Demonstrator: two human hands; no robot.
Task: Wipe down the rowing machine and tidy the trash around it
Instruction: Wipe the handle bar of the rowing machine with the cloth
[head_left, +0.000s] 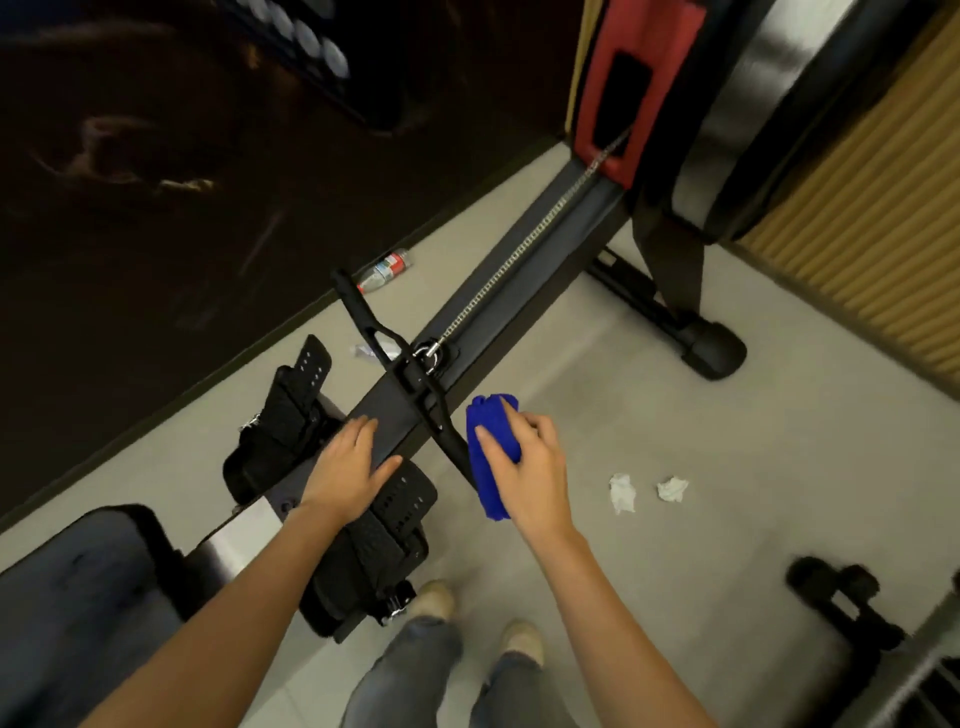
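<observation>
Blue cloth (491, 452) gripped in the right hand (530, 467), wrapped over the near end of the rowing machine's (545, 249) black handle (384, 338).

The left hand (348, 467) lies flat, fingers straight, on the dark rail (387, 410) between two black footrests (291, 415). The handle crosses the rail; its chain (524, 244) runs toward one o'clock. On the pale floor a crumpled tissue (622, 492) and a second tissue (672, 488) lie at three o'clock of the cloth. A plastic bottle (384, 270) lies at eleven o'clock beyond the rail, and a small wrapper (366, 351) is half hidden behind the handle.
</observation>
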